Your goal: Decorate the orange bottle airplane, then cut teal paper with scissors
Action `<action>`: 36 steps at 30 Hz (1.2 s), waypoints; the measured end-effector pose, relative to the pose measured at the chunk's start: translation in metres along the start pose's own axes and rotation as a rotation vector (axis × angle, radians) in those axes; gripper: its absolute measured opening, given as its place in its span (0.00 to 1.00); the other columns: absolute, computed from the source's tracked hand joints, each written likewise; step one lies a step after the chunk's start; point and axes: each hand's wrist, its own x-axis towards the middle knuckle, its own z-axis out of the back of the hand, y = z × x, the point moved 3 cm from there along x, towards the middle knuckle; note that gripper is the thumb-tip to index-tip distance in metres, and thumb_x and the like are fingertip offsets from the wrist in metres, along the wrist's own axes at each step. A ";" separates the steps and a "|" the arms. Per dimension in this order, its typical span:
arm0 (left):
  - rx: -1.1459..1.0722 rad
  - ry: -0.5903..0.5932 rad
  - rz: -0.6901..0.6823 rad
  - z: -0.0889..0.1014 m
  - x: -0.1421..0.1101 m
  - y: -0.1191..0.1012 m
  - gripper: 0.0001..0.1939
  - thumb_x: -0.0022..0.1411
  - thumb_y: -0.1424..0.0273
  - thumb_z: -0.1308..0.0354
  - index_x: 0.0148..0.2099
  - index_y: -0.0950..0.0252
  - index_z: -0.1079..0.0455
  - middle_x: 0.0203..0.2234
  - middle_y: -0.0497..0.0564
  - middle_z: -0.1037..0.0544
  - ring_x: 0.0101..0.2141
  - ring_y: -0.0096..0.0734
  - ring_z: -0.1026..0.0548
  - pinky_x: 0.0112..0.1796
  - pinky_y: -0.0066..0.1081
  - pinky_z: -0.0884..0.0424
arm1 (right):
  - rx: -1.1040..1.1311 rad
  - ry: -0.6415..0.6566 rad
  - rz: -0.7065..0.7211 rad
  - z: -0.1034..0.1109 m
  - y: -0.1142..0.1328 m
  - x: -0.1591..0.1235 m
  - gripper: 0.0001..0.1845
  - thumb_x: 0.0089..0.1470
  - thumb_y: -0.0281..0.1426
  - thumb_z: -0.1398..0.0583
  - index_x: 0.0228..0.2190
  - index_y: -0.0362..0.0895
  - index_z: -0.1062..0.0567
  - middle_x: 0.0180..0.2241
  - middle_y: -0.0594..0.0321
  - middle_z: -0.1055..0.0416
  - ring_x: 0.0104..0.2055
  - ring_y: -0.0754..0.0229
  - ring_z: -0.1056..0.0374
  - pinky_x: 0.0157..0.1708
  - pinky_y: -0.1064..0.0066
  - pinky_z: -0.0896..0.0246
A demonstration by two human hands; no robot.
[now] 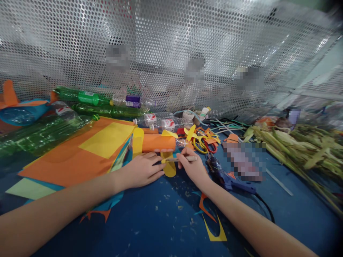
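Observation:
My right hand (193, 169) is closed round a slim pale pen (191, 158), its tip pointing left over a rounded yellow paper piece (170, 170). Flat beside that piece lies my left hand (140, 168), fingers stretched out, fingertips at its left edge. Just beyond both hands, a plastic bottle wrapped in orange paper (158, 142) rests on its side, its neck to the right. Yellow paper pieces stick out from it: one near its base (138, 142), another on its far side (169, 134). A small yellow paper propeller (191, 134) stands near the neck.
On the left lie coloured paper sheets (61, 162) and green bottles (53, 135). Clear bottles (168, 124) lie behind. Scissors (200, 145), a blue glue gun (227, 180) with its cord and dried husks (292, 150) are on the right. Paper scraps (215, 230) lie in front.

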 end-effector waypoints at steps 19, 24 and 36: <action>0.004 0.016 0.003 -0.001 0.000 0.001 0.17 0.68 0.63 0.59 0.50 0.63 0.32 0.43 0.55 0.26 0.44 0.39 0.30 0.45 0.40 0.32 | 0.119 -0.124 0.043 0.005 -0.003 0.001 0.14 0.51 0.35 0.42 0.20 0.47 0.41 0.12 0.73 0.40 0.17 0.65 0.45 0.22 0.72 0.49; -0.014 0.029 0.022 0.001 0.001 0.000 0.16 0.68 0.64 0.58 0.49 0.63 0.33 0.42 0.55 0.27 0.44 0.38 0.30 0.45 0.39 0.32 | 0.133 -0.096 0.022 0.006 -0.005 0.002 0.11 0.48 0.33 0.41 0.21 0.46 0.38 0.13 0.73 0.41 0.17 0.66 0.46 0.21 0.73 0.50; -0.026 0.026 0.019 0.001 0.000 0.000 0.17 0.68 0.63 0.59 0.47 0.63 0.32 0.42 0.55 0.27 0.44 0.38 0.30 0.44 0.39 0.32 | 0.054 -0.045 0.011 0.004 -0.009 0.003 0.15 0.51 0.36 0.41 0.20 0.47 0.39 0.12 0.72 0.37 0.17 0.65 0.43 0.22 0.72 0.49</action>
